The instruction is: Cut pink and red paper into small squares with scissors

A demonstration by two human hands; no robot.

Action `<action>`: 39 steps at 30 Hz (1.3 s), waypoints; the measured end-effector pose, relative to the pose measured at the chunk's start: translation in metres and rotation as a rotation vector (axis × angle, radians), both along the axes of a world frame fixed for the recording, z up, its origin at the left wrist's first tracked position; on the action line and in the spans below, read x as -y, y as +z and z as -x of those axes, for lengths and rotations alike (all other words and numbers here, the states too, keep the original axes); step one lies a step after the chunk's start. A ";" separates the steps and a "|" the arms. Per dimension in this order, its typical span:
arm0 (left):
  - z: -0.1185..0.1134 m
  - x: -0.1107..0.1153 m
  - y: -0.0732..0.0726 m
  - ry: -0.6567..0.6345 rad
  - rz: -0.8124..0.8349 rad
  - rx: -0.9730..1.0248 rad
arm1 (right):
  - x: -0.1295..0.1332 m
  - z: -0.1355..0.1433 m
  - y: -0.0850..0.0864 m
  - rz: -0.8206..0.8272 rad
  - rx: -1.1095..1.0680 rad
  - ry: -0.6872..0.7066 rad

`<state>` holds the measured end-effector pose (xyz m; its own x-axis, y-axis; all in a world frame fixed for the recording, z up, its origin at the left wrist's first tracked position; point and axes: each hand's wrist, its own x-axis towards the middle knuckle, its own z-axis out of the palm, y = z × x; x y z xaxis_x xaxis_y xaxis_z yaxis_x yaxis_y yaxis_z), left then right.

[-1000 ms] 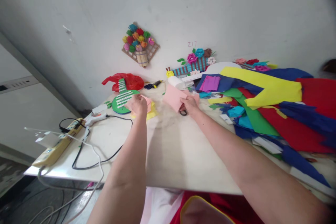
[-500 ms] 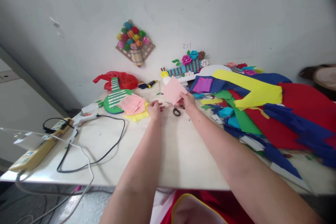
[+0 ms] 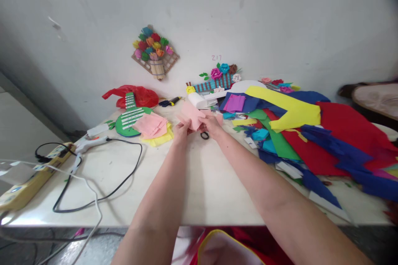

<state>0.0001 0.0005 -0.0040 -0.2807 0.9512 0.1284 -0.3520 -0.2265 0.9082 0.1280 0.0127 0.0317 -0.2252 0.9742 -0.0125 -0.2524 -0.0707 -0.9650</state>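
Note:
Both hands hold a sheet of pink paper (image 3: pixel 191 112) above the back middle of the table. My left hand (image 3: pixel 184 128) pinches its lower left side. My right hand (image 3: pixel 210 126) grips it on the right, where the paper looks bent. Under my hands a pair of scissors (image 3: pixel 204 135) lies mostly hidden, with a black handle loop showing. To the left, a stack of pink paper pieces (image 3: pixel 151 125) rests on yellow paper (image 3: pixel 161 137), overlapping a green guitar-shaped cutout (image 3: pixel 132 118) with white strips.
A glue gun (image 3: pixel 90 143) and a power strip (image 3: pixel 34 178) with looping cables lie on the left. Coloured paper and scraps (image 3: pixel 286 132) cover the right side. Pliers (image 3: pixel 170 102), a white roll (image 3: pixel 197 100) and paper flowers (image 3: pixel 224 70) are at the back.
My left hand has come over and taken hold of the pink paper. The sheet, earlier flat and raised in my right hand, is now lower and bent between both hands. The view has shifted slightly.

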 end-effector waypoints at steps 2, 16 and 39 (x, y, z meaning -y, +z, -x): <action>0.001 0.000 0.001 0.036 0.020 0.026 | 0.000 -0.002 0.003 -0.022 0.076 -0.051; 0.002 0.001 0.003 0.043 -0.013 0.072 | -0.006 -0.016 -0.005 -0.605 1.503 -0.077; 0.005 -0.002 0.011 0.083 -0.082 0.369 | 0.002 -0.013 0.002 -0.793 1.567 0.013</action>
